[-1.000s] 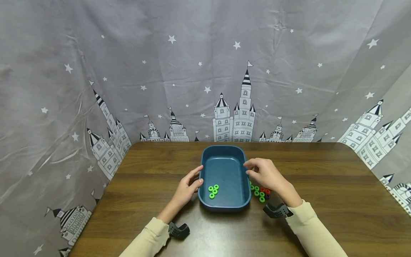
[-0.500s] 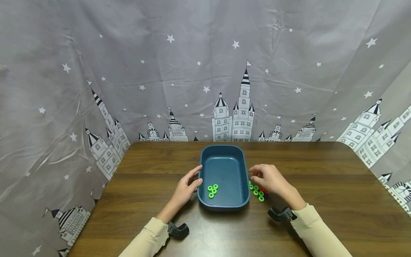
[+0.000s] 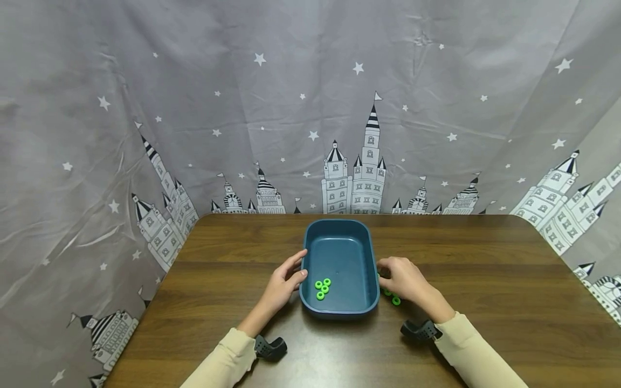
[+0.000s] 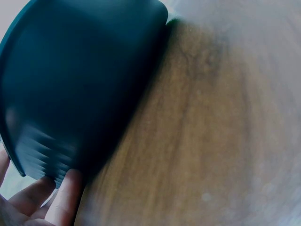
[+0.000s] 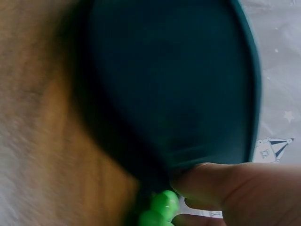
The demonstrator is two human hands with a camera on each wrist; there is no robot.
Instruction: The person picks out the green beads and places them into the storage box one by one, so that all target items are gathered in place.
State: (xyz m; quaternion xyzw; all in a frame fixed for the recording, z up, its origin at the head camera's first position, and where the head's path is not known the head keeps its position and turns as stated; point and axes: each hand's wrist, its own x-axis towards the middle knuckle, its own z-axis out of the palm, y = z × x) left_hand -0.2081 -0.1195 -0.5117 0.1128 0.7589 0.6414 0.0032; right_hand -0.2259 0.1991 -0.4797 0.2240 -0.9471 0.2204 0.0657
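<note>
A deep blue plastic bin (image 3: 339, 312) stands on the table with several small green rings (image 3: 325, 289) inside, near its front left. My left hand (image 3: 281, 283) rests against the bin's left side; in the left wrist view its fingertips touch the ribbed outer wall. My right hand (image 3: 405, 277) is low beside the bin's right side, over a pile of rings that it mostly covers. Green rings (image 3: 396, 301) from that pile show below the hand. In the right wrist view, green rings (image 5: 164, 205) lie just ahead of the thumb and fingers, with none visibly between them.
The brown wooden table (image 3: 233, 242) reaches back to a grey curtain (image 3: 310, 108) printed with castles and stars. Each wrist wears a black mount, the left one (image 3: 270, 348) near the table's front and the right one (image 3: 419, 331) close to the pile.
My right hand has drawn back from the bin's right rim and come down over the pile, hiding the red and purple rings seen before. The left hand and the bin have stayed put.
</note>
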